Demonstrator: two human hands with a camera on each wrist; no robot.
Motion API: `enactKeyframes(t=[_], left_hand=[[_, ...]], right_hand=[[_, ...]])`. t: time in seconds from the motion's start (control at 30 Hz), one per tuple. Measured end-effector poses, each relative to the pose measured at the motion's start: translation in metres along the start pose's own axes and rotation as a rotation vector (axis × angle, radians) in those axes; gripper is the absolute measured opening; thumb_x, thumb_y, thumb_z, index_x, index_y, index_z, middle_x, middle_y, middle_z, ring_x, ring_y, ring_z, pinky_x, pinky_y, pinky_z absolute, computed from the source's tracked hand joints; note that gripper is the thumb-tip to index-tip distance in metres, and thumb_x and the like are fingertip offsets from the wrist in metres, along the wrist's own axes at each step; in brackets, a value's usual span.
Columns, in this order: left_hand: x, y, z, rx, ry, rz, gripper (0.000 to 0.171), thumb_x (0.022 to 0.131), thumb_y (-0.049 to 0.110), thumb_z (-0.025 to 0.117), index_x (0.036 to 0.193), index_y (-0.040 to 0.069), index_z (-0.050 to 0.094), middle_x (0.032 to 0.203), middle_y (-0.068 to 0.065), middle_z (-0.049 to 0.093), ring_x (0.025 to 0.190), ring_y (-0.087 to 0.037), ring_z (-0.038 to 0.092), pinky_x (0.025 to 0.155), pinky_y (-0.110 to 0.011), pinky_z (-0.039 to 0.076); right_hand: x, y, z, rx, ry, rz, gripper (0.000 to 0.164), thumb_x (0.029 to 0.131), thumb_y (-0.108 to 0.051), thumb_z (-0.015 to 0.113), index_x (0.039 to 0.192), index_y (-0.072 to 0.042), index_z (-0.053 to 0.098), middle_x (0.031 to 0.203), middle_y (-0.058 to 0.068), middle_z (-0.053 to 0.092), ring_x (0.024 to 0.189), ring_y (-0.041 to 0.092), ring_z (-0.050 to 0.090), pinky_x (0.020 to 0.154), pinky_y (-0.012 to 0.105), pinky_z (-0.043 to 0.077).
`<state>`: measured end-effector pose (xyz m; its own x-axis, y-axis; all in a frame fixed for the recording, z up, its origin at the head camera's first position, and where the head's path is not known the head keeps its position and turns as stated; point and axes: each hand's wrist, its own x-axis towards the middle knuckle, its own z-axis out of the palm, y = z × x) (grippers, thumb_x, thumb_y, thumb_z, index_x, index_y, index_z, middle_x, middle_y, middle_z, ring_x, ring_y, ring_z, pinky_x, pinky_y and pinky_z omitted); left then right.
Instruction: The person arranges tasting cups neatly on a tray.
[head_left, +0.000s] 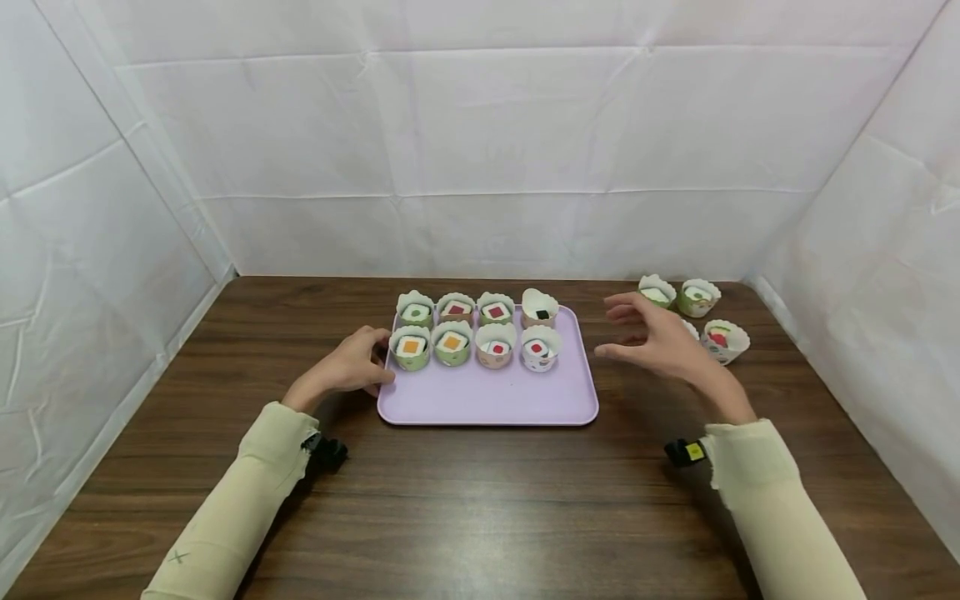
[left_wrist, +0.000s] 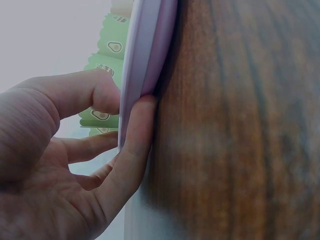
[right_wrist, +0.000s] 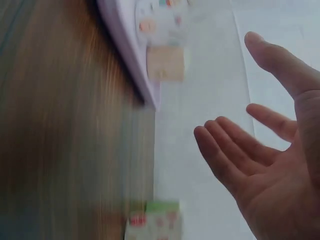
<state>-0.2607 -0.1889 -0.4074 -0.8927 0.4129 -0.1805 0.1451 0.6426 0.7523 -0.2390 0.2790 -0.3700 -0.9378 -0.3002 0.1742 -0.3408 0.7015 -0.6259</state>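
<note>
A lilac tray point(head_left: 487, 400) lies on the table with two rows of paper baking cups on its far part. My left hand point(head_left: 348, 362) pinches the tray's left edge; in the left wrist view its thumb lies over the rim and a finger point(left_wrist: 140, 125) sits under it. Orange squares show in the two green cups nearest that hand, one of them the front-left cup point(head_left: 411, 347). My right hand point(head_left: 663, 337) is held above the table right of the tray, thumb and fingers spread apart with nothing between them. It partly hides one loose cup behind it.
Several more cups stand at the table's far right, among them a green one point(head_left: 697, 298) and a white one point(head_left: 724, 342) with red and green pieces inside. White sheeting point(head_left: 495, 167) walls the dark wooden table point(head_left: 480, 508) at the back and sides.
</note>
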Motion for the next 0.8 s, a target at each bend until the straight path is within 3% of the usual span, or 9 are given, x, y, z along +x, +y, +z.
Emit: enactKeyframes(t=[0.23,0.47,0.6,0.7,0.8], left_hand=[[0.0,0.0,0.0,-0.002,-0.003,-0.013,0.068,0.085,0.0,0.069,0.145,-0.013,0.042,0.135,-0.032,0.039,0.102,-0.033,0.057,0.066,-0.034,0.067],[0.0,0.002,0.0,0.008,-0.004,-0.009,0.068,0.085,0.0,0.069,0.145,-0.013,0.042,0.135,-0.032,0.039,0.102,-0.033,0.057,0.065,-0.034,0.067],[0.001,0.001,0.0,0.004,-0.008,-0.001,0.068,0.085,0.001,0.069,0.146,-0.013,0.041,0.135,-0.033,0.039,0.103,-0.034,0.057,0.066,-0.035,0.067],[0.001,0.001,0.0,0.006,-0.003,-0.002,0.069,0.085,0.001,0.069,0.146,-0.013,0.041,0.133,-0.032,0.04,0.102,-0.034,0.057,0.065,-0.034,0.066],[0.0,0.001,0.0,0.016,-0.002,-0.001,0.069,0.085,0.001,0.068,0.147,-0.013,0.04,0.132,-0.032,0.041,0.101,-0.033,0.057,0.065,-0.034,0.066]], right_hand=[[-0.026,0.025,-0.033,0.001,0.135,-0.021,0.055,0.091,-0.014,0.08,0.14,-0.006,0.056,0.135,0.017,0.063,0.112,0.001,0.062,0.09,0.012,0.056],[-0.042,0.049,-0.059,-0.036,0.209,0.031,0.053,0.093,-0.007,0.076,0.14,-0.001,0.054,0.133,0.019,0.06,0.1,-0.017,0.054,0.086,0.0,0.048],[-0.047,0.064,-0.069,-0.045,0.218,0.049,0.05,0.094,-0.001,0.071,0.141,0.001,0.054,0.136,0.022,0.056,0.103,-0.025,0.047,0.086,-0.004,0.044],[-0.05,0.074,-0.073,-0.074,0.214,0.083,0.05,0.094,-0.001,0.068,0.142,0.001,0.054,0.14,0.022,0.053,0.113,-0.011,0.052,0.09,-0.002,0.041],[-0.051,0.082,-0.075,-0.116,0.227,0.099,0.052,0.092,-0.003,0.071,0.141,0.002,0.055,0.143,0.027,0.05,0.131,0.026,0.051,0.107,0.029,0.046]])
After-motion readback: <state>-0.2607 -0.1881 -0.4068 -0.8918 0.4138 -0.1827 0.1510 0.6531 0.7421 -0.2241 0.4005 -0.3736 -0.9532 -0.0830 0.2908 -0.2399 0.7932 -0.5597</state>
